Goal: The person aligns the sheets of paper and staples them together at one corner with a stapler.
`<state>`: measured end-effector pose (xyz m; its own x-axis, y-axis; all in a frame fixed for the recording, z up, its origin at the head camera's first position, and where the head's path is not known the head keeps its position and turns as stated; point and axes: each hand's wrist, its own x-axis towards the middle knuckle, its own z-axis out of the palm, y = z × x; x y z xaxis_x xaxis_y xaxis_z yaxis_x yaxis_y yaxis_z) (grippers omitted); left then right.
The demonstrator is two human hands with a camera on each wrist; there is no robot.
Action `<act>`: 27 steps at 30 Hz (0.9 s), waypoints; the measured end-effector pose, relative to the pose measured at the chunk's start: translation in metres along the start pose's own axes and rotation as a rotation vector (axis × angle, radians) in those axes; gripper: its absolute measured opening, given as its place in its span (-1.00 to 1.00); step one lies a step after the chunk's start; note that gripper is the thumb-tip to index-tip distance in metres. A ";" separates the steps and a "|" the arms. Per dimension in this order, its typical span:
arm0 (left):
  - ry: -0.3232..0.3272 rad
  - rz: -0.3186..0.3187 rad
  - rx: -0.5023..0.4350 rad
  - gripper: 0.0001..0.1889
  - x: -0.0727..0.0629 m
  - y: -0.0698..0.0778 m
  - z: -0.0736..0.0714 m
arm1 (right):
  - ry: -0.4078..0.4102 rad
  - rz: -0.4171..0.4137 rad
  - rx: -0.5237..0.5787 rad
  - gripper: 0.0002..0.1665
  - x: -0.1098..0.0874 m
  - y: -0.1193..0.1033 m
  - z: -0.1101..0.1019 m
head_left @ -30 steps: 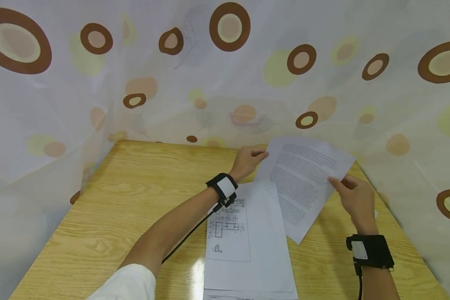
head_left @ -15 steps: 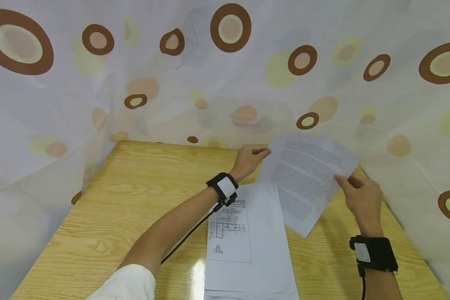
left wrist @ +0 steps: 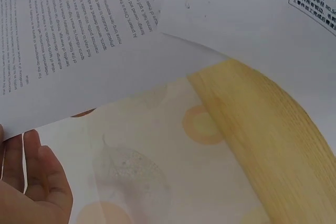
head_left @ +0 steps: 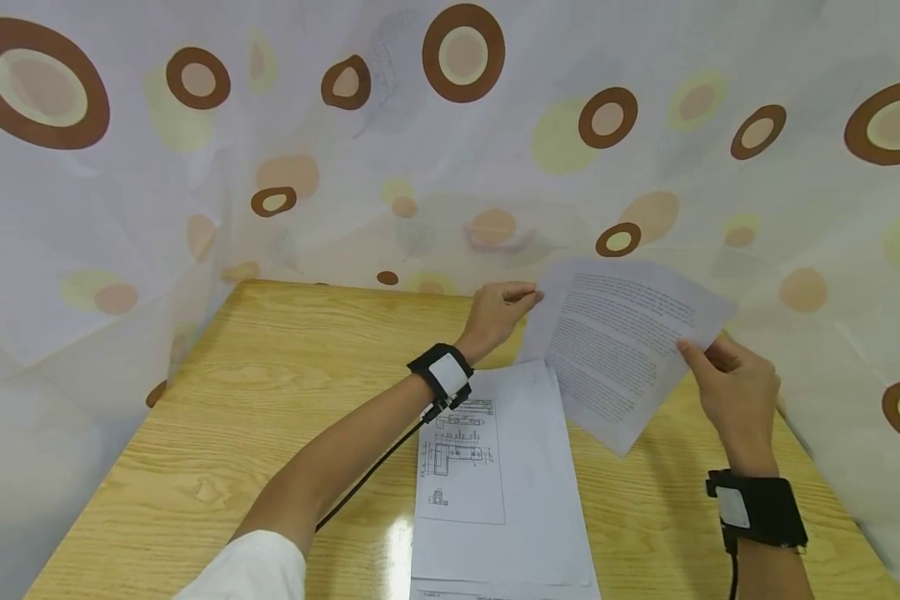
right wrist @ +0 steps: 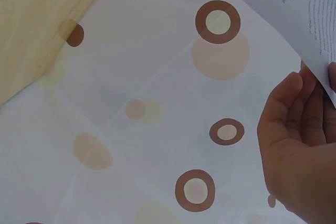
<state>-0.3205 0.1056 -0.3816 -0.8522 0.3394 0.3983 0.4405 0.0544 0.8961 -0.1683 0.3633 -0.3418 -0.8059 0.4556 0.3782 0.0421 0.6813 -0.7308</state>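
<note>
A printed sheet of paper (head_left: 607, 342) is held up, tilted, over the back right of the table. My left hand (head_left: 497, 317) pinches its left edge near the upper corner. On the opposite edge, my right hand (head_left: 738, 400) grips the sheet between thumb and fingers. The left wrist view shows the sheet's text (left wrist: 94, 30) and my left fingers at its corner. In the right wrist view, my right hand (right wrist: 296, 124) has the paper's edge between thumb and fingers. Below the sheet, a paper with a technical drawing (head_left: 510, 517) lies on the table, its top edge overlapping the held sheet.
The wooden table (head_left: 270, 358) extends left and right of the papers. Another sheet's edge (head_left: 450, 595) shows beneath the drawing at the front. A patterned white curtain (head_left: 390, 167) hangs behind and along both sides. Each wrist wears a black strap (head_left: 765, 508) with a cable.
My right hand has moved right and slightly up, still holding the sheet. The sheet has risen and shifted right, its lower corner lifting. My left hand has moved only slightly.
</note>
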 end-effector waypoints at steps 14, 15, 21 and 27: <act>0.059 0.116 0.016 -0.74 0.002 0.015 -0.013 | 0.068 -0.111 0.109 -0.72 0.000 -0.011 -0.002; 0.060 0.121 0.017 -0.74 0.002 0.018 -0.014 | 0.070 -0.115 0.115 -0.72 0.000 -0.013 -0.003; 0.066 0.161 0.030 -0.75 -0.001 0.028 -0.021 | 0.073 -0.141 0.146 -0.71 -0.002 -0.019 -0.004; 0.062 0.213 0.077 -0.79 -0.004 0.032 -0.024 | 0.067 -0.152 0.174 -0.71 -0.003 -0.018 -0.003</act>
<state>-0.3099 0.0836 -0.3498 -0.7523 0.2922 0.5904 0.6305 0.0597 0.7739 -0.1647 0.3514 -0.3276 -0.7539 0.3965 0.5239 -0.1838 0.6382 -0.7476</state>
